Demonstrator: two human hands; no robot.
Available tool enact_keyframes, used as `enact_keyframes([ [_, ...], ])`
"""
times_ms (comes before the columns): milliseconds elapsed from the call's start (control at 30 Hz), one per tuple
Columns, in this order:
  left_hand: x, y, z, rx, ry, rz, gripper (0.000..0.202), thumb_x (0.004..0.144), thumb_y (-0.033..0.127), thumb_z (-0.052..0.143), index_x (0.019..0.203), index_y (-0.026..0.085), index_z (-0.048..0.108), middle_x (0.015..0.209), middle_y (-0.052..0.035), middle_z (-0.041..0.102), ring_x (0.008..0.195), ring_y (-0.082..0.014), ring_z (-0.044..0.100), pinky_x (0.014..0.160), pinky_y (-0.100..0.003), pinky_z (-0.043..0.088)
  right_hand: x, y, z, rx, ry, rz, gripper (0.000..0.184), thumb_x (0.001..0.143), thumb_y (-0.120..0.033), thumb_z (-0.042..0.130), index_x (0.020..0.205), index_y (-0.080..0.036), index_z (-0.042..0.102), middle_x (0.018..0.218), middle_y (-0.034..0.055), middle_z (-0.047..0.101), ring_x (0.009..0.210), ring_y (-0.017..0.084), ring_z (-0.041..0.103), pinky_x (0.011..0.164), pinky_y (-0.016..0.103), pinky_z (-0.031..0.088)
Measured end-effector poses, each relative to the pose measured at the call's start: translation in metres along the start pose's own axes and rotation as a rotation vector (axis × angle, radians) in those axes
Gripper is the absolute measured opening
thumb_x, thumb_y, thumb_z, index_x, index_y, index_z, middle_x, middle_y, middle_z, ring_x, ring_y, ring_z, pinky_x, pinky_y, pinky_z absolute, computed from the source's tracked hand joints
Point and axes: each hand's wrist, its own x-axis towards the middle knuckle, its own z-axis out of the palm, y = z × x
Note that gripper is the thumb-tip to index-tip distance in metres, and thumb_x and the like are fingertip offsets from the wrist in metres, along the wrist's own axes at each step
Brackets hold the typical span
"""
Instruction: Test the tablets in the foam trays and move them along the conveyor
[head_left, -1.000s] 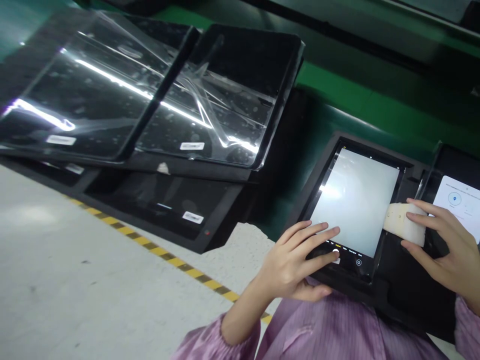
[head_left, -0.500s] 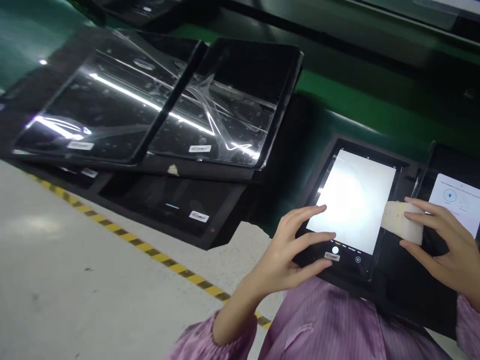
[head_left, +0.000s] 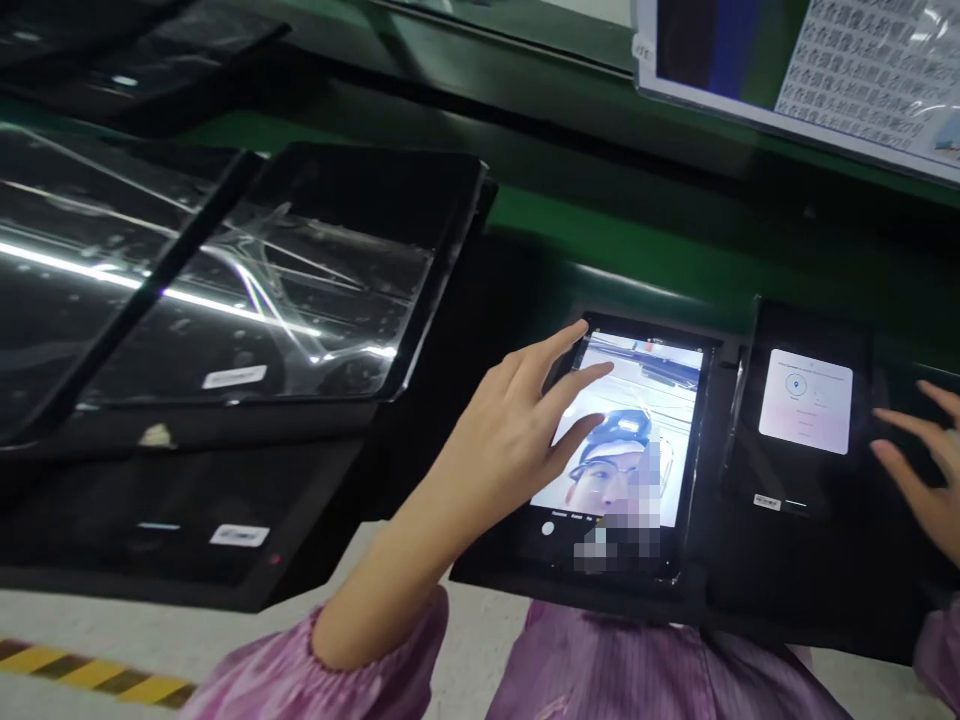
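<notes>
A tablet point(head_left: 645, 385) lies in front of me, its lit screen showing a camera picture of a person in a cap, partly pixelated. Over its left side, my left hand point(head_left: 525, 425) is open with fingers spread; one fingertip is at the upper left corner, and nothing is held. A second tablet point(head_left: 806, 400), dark with a white pop-up panel on its screen, lies to the right. Just beyond that panel, at the right picture edge, my right hand point(head_left: 926, 470) is open, fingers apart and partly cut off. I see nothing in its fingers.
Two large film-covered dark panels point(head_left: 322, 280) lie overlapping at left on black trays. Below them are dark screens with a white barcode label point(head_left: 240, 536). A framed sheet with printed text point(head_left: 855, 90) stands at upper right. Yellow-black floor tape point(head_left: 90, 675) runs lower left.
The first tablet's screen went from plain white to a person's picture. My right hand moved right, off the whitish block, which is out of sight. My left hand shifted toward the tablet's top. The view turned right.
</notes>
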Motion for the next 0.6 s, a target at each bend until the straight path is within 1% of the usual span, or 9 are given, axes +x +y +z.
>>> enact_keyframes([
  [67,0.015,0.014,0.001,-0.120,-0.076,-0.095,0.034,0.105,0.034,0.051,0.136,0.020,0.058,0.136,-0.0137,0.067,0.104,-0.0282,0.074,0.082,-0.041,0.063,0.006,-0.022,0.015,0.056,-0.073,-0.062,0.028,0.105,-0.045,0.057,0.116,-0.025,0.072,0.153,0.0119,0.051,0.141,0.048,0.045,0.102,0.072,0.046],
  [133,0.027,0.033,0.008,-0.235,-0.212,-0.144,0.032,0.106,0.032,0.045,0.131,0.020,0.061,0.118,-0.0069,0.076,0.078,-0.0199,0.075,0.067,-0.034,0.061,0.010,-0.034,0.027,0.087,-0.109,-0.092,0.024,0.106,-0.038,0.054,0.118,-0.026,0.072,0.156,0.0109,0.049,0.146,0.044,0.041,0.104,0.070,0.045],
  [167,0.033,0.044,0.014,-0.272,-0.274,-0.144,0.031,0.106,0.029,0.042,0.128,0.021,0.063,0.113,-0.0045,0.078,0.072,-0.0183,0.074,0.065,-0.032,0.060,0.011,-0.036,0.031,0.093,-0.121,-0.099,0.023,0.106,-0.035,0.054,0.119,-0.026,0.071,0.156,0.0111,0.049,0.146,0.043,0.041,0.105,0.069,0.045],
  [200,0.037,0.053,0.020,-0.292,-0.323,-0.137,0.031,0.106,0.027,0.041,0.125,0.021,0.066,0.110,-0.0033,0.079,0.072,-0.0187,0.075,0.066,-0.032,0.060,0.012,-0.036,0.034,0.094,-0.134,-0.107,0.023,0.106,-0.034,0.054,0.119,-0.027,0.071,0.155,0.0114,0.049,0.145,0.043,0.041,0.104,0.070,0.045],
  [267,0.046,0.070,0.031,-0.282,-0.405,-0.140,0.033,0.105,0.023,0.040,0.122,0.020,0.068,0.109,-0.0039,0.081,0.082,-0.0229,0.078,0.071,-0.035,0.061,0.014,-0.032,0.037,0.090,-0.165,-0.126,0.023,0.106,-0.034,0.054,0.121,-0.027,0.071,0.155,0.0114,0.049,0.145,0.043,0.041,0.104,0.070,0.045],
  [367,0.059,0.089,0.042,-0.220,-0.570,-0.192,0.038,0.105,0.022,0.038,0.132,0.016,0.064,0.114,-0.0094,0.080,0.090,-0.0305,0.079,0.074,-0.042,0.061,0.015,-0.026,0.038,0.106,-0.151,-0.141,0.026,0.107,-0.036,0.053,0.124,-0.027,0.070,0.158,0.0116,0.046,0.146,0.042,0.039,0.105,0.068,0.045],
  [467,0.070,0.100,0.043,-0.206,-0.713,-0.259,0.045,0.104,0.020,0.034,0.142,0.014,0.057,0.118,-0.0152,0.078,0.094,-0.0354,0.079,0.076,-0.045,0.060,0.018,-0.025,0.039,0.122,-0.100,-0.117,0.028,0.108,-0.037,0.050,0.127,-0.026,0.069,0.160,0.0120,0.044,0.148,0.040,0.038,0.110,0.066,0.043],
  [533,0.076,0.105,0.041,-0.230,-0.754,-0.308,0.049,0.104,0.020,0.031,0.147,0.013,0.053,0.113,-0.0167,0.078,0.096,-0.0376,0.078,0.079,-0.047,0.059,0.019,-0.025,0.042,0.112,-0.112,-0.110,0.029,0.109,-0.037,0.049,0.128,-0.027,0.068,0.160,0.0110,0.044,0.148,0.040,0.038,0.111,0.065,0.042],
  [600,0.079,0.108,0.041,-0.289,-0.755,-0.349,0.052,0.105,0.022,0.029,0.152,0.012,0.048,0.108,-0.0169,0.079,0.099,-0.0382,0.077,0.083,-0.047,0.057,0.020,-0.025,0.047,0.099,-0.159,-0.125,0.030,0.109,-0.038,0.047,0.130,-0.029,0.067,0.160,0.0095,0.045,0.148,0.040,0.038,0.111,0.066,0.041],
])
